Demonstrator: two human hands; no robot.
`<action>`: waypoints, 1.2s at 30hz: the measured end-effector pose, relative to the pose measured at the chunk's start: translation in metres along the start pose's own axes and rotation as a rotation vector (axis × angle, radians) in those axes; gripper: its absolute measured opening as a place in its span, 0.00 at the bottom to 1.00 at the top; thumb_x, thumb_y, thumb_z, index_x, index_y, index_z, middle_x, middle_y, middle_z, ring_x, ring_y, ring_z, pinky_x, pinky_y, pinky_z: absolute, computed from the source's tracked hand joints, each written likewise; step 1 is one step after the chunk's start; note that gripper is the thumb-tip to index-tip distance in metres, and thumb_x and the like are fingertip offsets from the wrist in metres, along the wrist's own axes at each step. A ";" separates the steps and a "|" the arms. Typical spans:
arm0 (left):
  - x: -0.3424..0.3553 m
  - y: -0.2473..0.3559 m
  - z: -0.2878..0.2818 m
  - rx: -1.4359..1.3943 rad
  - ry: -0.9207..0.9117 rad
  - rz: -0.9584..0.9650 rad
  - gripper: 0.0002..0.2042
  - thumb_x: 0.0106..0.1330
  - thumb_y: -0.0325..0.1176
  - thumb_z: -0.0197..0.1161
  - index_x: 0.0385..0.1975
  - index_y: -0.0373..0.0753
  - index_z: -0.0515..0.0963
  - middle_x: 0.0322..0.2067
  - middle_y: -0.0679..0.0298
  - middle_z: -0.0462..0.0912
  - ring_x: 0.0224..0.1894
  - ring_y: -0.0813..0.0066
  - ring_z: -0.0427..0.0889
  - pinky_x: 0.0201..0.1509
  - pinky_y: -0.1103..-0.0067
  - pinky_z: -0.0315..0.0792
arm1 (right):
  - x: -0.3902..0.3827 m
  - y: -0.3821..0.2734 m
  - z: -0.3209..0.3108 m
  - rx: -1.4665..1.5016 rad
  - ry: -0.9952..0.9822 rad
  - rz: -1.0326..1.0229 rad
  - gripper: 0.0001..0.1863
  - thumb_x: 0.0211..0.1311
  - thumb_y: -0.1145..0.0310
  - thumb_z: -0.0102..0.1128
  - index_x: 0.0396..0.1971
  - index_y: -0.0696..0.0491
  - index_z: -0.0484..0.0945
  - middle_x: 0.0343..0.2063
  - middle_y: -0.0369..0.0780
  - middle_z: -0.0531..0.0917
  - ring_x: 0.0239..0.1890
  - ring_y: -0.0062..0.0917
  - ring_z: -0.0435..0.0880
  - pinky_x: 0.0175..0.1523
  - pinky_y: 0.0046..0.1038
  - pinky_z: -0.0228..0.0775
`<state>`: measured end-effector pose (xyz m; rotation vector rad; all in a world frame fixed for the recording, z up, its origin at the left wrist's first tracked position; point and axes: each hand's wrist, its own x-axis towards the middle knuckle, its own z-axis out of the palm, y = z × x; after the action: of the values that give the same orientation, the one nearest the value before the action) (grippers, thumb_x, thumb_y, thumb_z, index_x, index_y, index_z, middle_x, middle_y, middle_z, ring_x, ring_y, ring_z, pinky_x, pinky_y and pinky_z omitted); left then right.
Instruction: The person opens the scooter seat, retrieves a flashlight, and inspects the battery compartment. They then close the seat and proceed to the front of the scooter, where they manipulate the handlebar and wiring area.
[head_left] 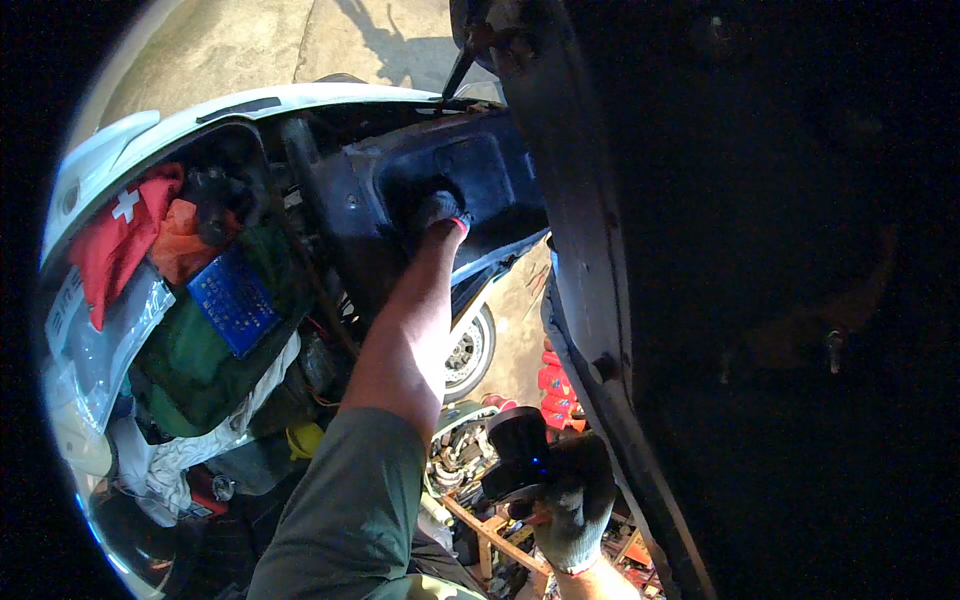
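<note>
My left arm stretches into a dark recessed panel (488, 182) in the vehicle's open compartment. At its end, my gloved left hand (441, 212) is at the dark middle of the recess; its fingers are too shadowed to read. Low on the right, my gloved right hand (568, 510) grips a black device (515, 450) with small blue lights.
Left lies a bay holding a red cloth (120, 230), orange cloth, blue pouch (232, 300), green cloth, plastic bag and white rag. A raised dark panel (750, 200) fills the right. Below are a wheel (468, 355), red items, parts and a wooden frame, on concrete ground.
</note>
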<state>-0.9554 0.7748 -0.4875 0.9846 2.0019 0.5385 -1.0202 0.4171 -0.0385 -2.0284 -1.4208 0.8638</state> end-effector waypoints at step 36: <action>-0.023 0.005 -0.084 0.160 -0.103 0.186 0.25 0.62 0.49 0.64 0.58 0.46 0.75 0.61 0.54 0.73 0.62 0.51 0.73 0.62 0.59 0.70 | 0.006 -0.001 -0.010 -0.155 -0.086 -0.120 0.19 0.68 0.54 0.56 0.31 0.56 0.82 0.34 0.45 0.82 0.36 0.37 0.80 0.43 0.35 0.70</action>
<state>-1.0142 0.7582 -0.4247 1.2800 1.8945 0.4223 -1.0119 0.4225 -0.0319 -2.0131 -1.6859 0.8215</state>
